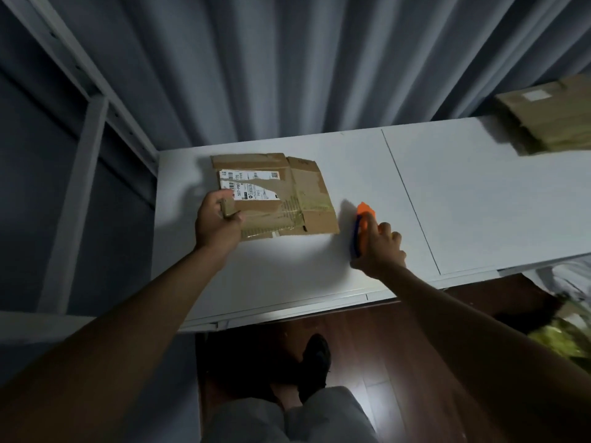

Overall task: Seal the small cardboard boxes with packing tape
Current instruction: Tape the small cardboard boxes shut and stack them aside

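Flattened cardboard box (275, 195) lying on the white bench (447, 193), toward its left end, torn white shipping label (248, 185) facing up and strips of old clear tape (287, 215) shining across the near flaps. Left hand (217, 223) at the box's near-left corner, fingers (228, 211) curled round a folded flap edge and pinching it. Right hand (380, 249) just to the right of the box, apart from it, fingers (388, 233) wrapped round an orange and blue tape dispenser (361, 228), orange tip pointing up and away. Dispenser near the box's right edge without touching it; cannot tell whether resting on the bench or held just above.

Further right along the bench, at its far corner, a blurred stack of flattened cardboard (553, 116) with a pale label on top. Thin dark seam (412, 203) running across the benchtop between the two cardboard heaps. Grey pleated curtain (287, 59) hanging behind. White metal shelving frame (86, 129) standing to the left. Below the bench edge, dark reddish wooden floor (367, 346), a dark shoe (316, 362), and grey shorts (287, 420). Something yellow-green and blurred (559, 337) at the right edge, too smeared to identify.
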